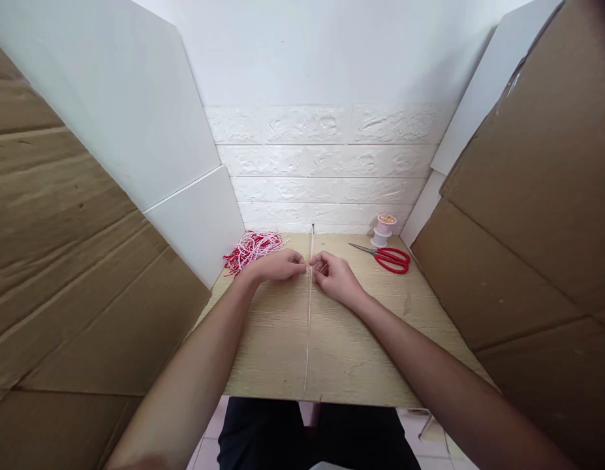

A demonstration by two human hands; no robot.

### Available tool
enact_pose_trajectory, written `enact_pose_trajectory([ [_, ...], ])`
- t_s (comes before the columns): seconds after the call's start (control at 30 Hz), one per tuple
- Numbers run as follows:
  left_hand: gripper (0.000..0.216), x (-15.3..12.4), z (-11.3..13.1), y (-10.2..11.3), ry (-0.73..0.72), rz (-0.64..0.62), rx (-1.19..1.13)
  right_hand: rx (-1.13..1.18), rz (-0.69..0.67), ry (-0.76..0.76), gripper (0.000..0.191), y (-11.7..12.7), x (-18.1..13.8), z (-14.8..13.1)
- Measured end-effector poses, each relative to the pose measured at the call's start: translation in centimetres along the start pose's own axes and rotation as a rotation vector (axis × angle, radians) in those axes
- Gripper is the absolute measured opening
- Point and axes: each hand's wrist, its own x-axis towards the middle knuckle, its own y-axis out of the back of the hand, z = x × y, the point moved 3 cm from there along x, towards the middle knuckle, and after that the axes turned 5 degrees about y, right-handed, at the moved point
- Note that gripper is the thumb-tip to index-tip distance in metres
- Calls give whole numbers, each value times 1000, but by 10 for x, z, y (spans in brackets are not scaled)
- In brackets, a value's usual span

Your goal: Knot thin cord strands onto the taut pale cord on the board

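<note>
A thin pale cord [309, 326] runs straight down the middle of the wooden tabletop [361, 352], from a pin at the back wall to the front edge. My left hand [277, 266] and my right hand [334, 274] meet at the cord, fingers curled and pinched on it from either side. A small strand seems to cross the cord between the fingertips, but it is too fine to make out.
A heap of red and white cords [250, 249] lies at the back left. Red-handled scissors [387, 257] and a small spool [383, 229] sit at the back right. Cardboard panels [62, 274] and white boards wall in both sides.
</note>
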Motion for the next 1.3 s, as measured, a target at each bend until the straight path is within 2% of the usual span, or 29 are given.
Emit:
enact_pose_trajectory([
  [0.23, 28, 1, -2, -6, 82, -113, -70, -16, -2, 29, 19, -1, 0, 0],
  [0.4, 28, 0, -3, -6, 111, -132, -46, -28, -73, 23, 28, 4, 1, 1],
  [0.63, 23, -3, -6, -2, 123, -143, 14, -230, -154, 64, 39, 15, 3, 8],
  [0.83, 23, -2, -11, 2, 146, -130, 82, -365, -209, 31, 31, 19, 1, 2],
  [0.97, 34, 1, -11, 3, 53, -68, 63, -426, -200, 86, 17, 16, 1, -1],
  [1.07, 32, 4, -8, 0, -30, -59, 63, -427, -187, 77, 6, 12, 2, 1],
  [1.3, 24, 6, -8, -2, -49, -62, 64, -447, -204, -7, 7, 9, 4, 4],
])
